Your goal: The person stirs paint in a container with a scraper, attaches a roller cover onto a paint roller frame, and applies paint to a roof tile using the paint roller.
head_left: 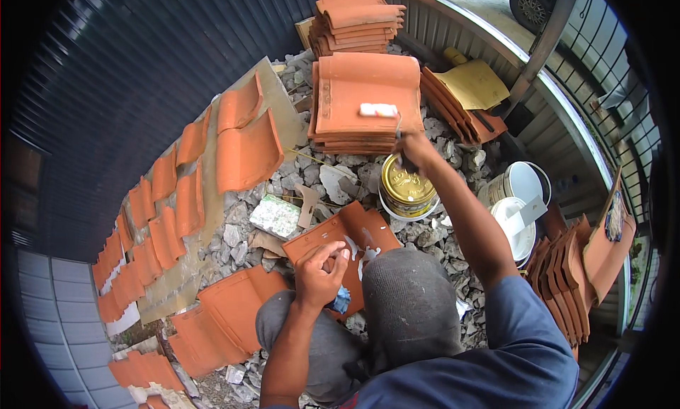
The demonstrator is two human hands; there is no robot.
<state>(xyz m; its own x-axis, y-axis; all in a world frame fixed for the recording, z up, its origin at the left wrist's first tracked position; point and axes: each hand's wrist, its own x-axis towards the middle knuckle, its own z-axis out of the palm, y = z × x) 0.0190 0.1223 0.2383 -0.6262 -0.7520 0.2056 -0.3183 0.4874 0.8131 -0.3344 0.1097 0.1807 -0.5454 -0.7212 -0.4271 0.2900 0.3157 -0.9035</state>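
My right hand point(416, 154) grips a small paint roller point(377, 110) by its dark handle. The roller's white sleeve lies over the top tile of a stack of orange roof tiles point(368, 83). My left hand point(322, 271) is above a single roof tile point(375, 232) with white paint smears, in front of my knees. Its fingers are curled together, and whatever may be in them is hidden. A crumpled blue piece point(341, 300) shows beside my left wrist. Below my right hand stands a round tin with a gold lid point(407, 182), inside a white rim.
White buckets point(520, 182) stand at the right, one with a flat scraper-like piece point(531, 212) across it. More tiles are stacked at the far end point(358, 23) and right point(559, 274). Tiles lie in rows at left point(248, 154). Broken rubble point(234, 232) covers the ground; metal walls point(142, 62) enclose it.
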